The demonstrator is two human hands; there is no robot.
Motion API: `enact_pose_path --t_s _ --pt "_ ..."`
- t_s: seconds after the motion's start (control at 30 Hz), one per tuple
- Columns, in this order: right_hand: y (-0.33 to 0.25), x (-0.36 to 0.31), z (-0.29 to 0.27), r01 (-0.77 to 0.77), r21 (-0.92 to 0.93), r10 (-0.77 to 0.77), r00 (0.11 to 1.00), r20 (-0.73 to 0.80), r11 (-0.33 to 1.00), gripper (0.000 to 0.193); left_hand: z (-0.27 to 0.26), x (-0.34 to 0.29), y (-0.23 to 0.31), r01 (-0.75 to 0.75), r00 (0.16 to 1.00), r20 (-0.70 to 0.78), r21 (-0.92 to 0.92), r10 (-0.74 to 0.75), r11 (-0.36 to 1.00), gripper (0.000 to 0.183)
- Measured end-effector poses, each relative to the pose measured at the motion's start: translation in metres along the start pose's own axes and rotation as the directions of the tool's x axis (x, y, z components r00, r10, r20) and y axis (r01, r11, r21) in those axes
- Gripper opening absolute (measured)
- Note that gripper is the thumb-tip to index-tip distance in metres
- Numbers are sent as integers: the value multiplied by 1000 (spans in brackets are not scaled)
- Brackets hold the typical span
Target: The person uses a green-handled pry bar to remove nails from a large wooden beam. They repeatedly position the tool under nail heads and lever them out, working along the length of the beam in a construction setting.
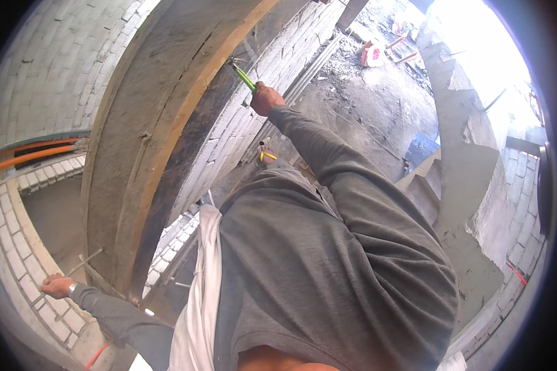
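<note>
Seen from above, on a building site with white brick walls (49, 74) curving round. Dominated by a big arched beam (148, 130) of rough wood and concrete, sweeping from the top edge down to the lower left. Backed on its right by another brick wall (241, 117), with a bare, dusty concrete floor (365, 111) beyond and concrete steps (452, 167) at the right. Filled in the lower middle by the grey-sleeved torso, a white cloth (198, 297) hanging down its left side.

Right hand (266, 99) stretched up and forward, close against the beam's right edge, fingers wrapped fully shut round the handle of a green-handled tool (244, 77). Tool angled up and to the left from the fist, its metal head touching or just short of the beam's underside; too small to tell which.

Left hand (57, 286) reaching out to the lower left, resting palm down on top of a low brick ledge (25, 266), fingers bent over the bricks and holding nothing visible. Thin metal rod (83, 263) just beside that hand, tilted; contact not clear.

Orange pipes (31, 154) running along the far left wall.
</note>
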State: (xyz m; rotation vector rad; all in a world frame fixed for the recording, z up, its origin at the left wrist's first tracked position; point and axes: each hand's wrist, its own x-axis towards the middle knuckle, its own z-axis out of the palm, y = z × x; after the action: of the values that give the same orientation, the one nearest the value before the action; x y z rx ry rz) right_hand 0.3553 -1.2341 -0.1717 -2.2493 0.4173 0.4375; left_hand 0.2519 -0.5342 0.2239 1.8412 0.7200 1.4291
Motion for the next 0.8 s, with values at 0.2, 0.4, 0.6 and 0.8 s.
enact_pose_path --t_s 0.2,0.4,0.6,0.8 --pt "13 -1 10 182 -162 -162 978 134 970 34 -10 14 -11 67 994 92 -120 -56 991 48" --pt "46 8 -7 67 -38 -65 996 68 997 43 -8 13 -13 64 997 60 -140 -56 988 46" --pt "5 3 -46 112 240 9 891 -454 964 33 -8 9 -8 87 995 66 -170 -76 982 42" --pt "-11 -28 -73 -50 -51 36 971 -236 997 31 -8 11 -9 84 996 47 -164 -77 983 43"
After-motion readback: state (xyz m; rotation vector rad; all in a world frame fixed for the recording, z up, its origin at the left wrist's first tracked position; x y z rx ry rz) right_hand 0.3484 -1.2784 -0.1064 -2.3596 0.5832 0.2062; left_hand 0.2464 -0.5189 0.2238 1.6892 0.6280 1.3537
